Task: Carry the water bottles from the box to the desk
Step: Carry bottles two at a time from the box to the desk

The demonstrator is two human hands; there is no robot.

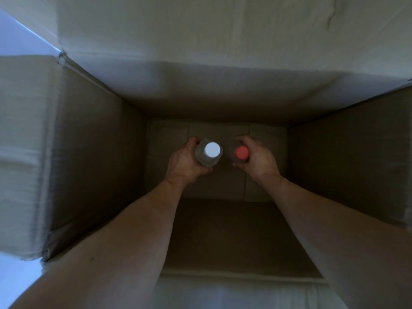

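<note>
I look straight down into a deep cardboard box (pixel 95 157). Both my arms reach to its bottom. My left hand (pixel 185 162) grips a clear bottle with a white cap (pixel 212 150), seen from above. My right hand (pixel 258 158) grips a second bottle with a red cap (pixel 242 152). The two bottles stand upright side by side, a small gap between them. Their lower parts are hidden by the hands and the steep view.
The box walls rise close on the left, right and far side, with flaps folded outward at the top. The box floor (pixel 225 186) is bare cardboard around the bottles. A pale floor strip (pixel 20 34) shows at the upper left outside the box.
</note>
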